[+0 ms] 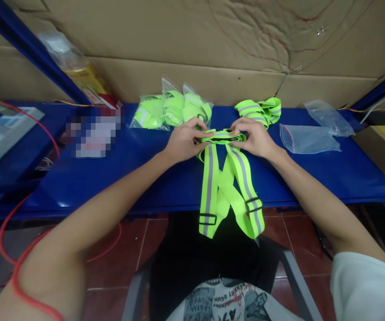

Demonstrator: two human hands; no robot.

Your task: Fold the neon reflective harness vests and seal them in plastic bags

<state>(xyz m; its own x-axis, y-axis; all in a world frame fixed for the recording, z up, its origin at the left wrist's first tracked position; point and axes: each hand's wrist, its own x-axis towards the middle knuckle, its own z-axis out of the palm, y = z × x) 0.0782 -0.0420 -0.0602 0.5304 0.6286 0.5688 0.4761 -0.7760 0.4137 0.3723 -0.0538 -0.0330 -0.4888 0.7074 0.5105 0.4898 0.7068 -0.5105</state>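
We grip a fluorescent yellow-green elastic strap harness [210,183] with a grey reflective stripe: our left hand [184,140] is clamped on one end of its gathered top band, thumb against fingers, and our right hand [254,137] pinches the other end. That band is over the middle of the blue desk [165,187], while its looped straps cross below and reach past the front edge, bearing two black rectangular buckles [254,205]. We judge the step in hand to be folding: the band looks layered, the tails loose. The next move seems to call for one hand securing the layers while the other lifts the tails flat, buckles free of snags. Along the back edge, three clear zip bags of similar straps [173,107] lie left of an unbagged yellow-green strap bundle [259,111]; flat clear plastic bags [308,139] lie toward the right back corner.
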